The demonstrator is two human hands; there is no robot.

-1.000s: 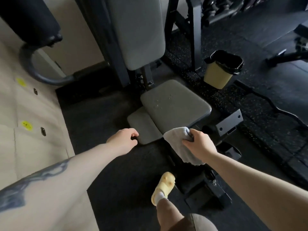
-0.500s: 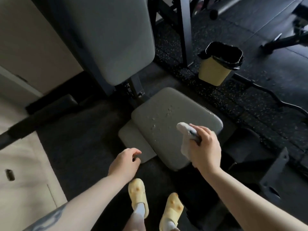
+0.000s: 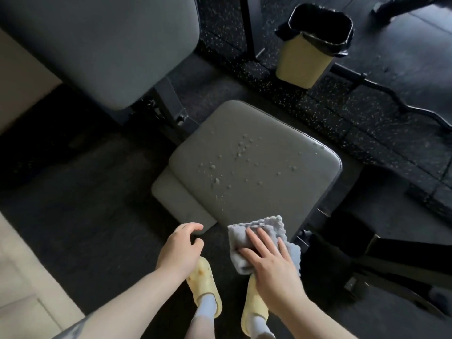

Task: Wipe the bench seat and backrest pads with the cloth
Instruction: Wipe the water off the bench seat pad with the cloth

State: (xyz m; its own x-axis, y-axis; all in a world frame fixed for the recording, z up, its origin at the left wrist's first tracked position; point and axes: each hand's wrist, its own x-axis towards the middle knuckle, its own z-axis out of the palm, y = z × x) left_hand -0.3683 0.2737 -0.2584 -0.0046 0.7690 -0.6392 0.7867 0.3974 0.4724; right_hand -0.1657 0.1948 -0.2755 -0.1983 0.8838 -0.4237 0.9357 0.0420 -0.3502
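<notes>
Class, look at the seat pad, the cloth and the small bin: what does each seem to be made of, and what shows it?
Seat pad: likely smooth vinyl or leatherette, since droplets bead on it. Cloth: soft looped fabric, perhaps microfibre, with a nubby edge. Bin: apparently matte pale yellow plastic, lined with a glossy black bag.

Grey seat pad (image 3: 254, 172), pale grey cloth (image 3: 259, 231), yellow bin (image 3: 302, 62).

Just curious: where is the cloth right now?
In the head view, the cloth lies on the seat pad's near corner, pressed flat under the right hand, short of the droplets.
</notes>
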